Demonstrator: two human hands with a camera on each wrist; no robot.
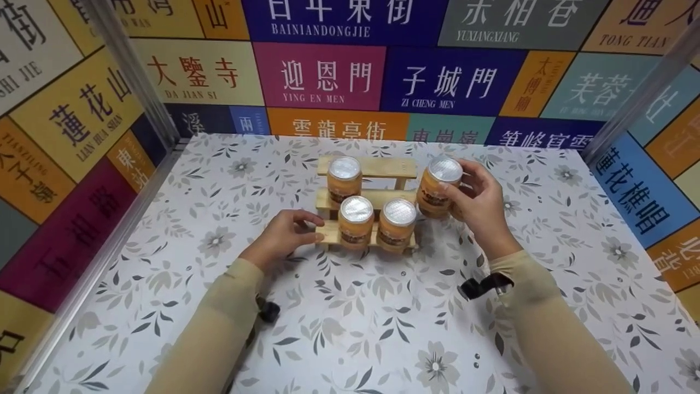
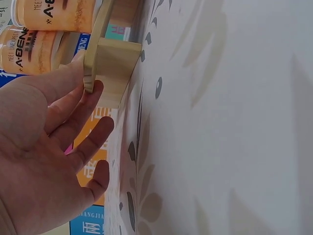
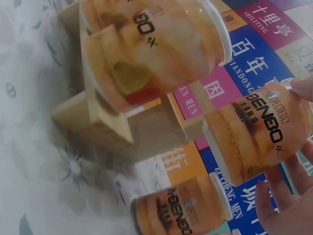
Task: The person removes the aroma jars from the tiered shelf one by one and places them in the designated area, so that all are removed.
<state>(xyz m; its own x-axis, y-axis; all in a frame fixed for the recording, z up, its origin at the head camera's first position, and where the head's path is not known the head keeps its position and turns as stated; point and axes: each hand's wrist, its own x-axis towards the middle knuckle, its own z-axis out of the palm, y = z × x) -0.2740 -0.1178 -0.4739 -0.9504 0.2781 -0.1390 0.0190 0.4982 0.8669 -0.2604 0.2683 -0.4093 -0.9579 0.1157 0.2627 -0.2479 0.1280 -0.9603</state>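
Jar [image 1: 435, 192] in right grip [image 1: 486, 205], second jar [image 3: 178, 208] cropped

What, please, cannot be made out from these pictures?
Right wrist view: smallest print on the silver-topped, orange cylindrical can in the right hand, blurred.
Right wrist view: lowest can, cut by bottom edge.
Head view: part of the pale wooden rack, hidden by the front-left can.
Left wrist view: topmost can, cut by top edge.
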